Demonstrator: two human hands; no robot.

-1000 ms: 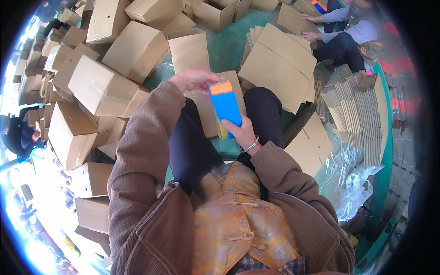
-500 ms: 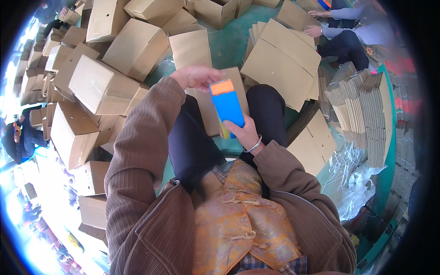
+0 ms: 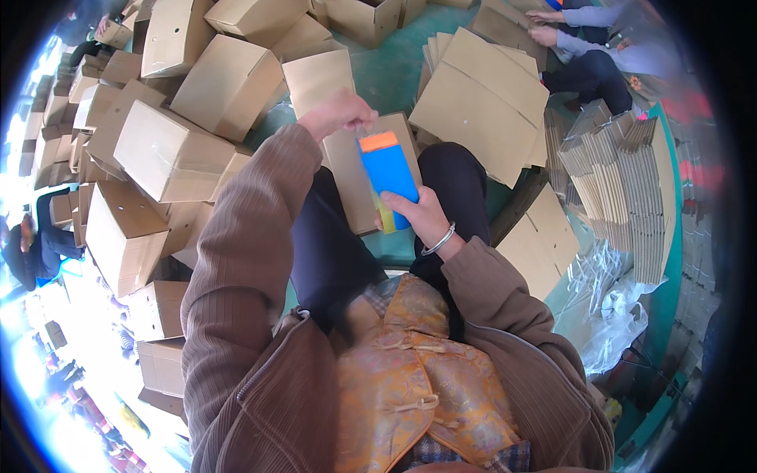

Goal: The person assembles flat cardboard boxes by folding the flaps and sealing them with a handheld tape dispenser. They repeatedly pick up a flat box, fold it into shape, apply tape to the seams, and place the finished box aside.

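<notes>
My right hand (image 3: 428,216) grips a blue tape dispenser (image 3: 392,175) with an orange end and a yellow part along its lower left side. It is held upright between my knees, orange end away from me. Just beyond that end, my left hand (image 3: 341,116) is closed in a pinch. A thin, see-through strip that looks like tape seems to run from its fingers to the orange end; blur hides the detail. Behind the dispenser stands a brown cardboard box (image 3: 344,169) with a raised flap (image 3: 319,81).
Several made-up boxes (image 3: 175,150) are piled at my left. Flattened cardboard (image 3: 478,102) lies ahead to the right, beside stacks of folded cartons (image 3: 619,185). Clear plastic wrap (image 3: 615,323) lies at the right. Another person's hands (image 3: 544,26) touch cardboard at the far right.
My left hand has lifted slightly away from the dispenser's orange end, with its fingers drawn closer together. The dispenser has shifted and tilted a little in my right hand.
</notes>
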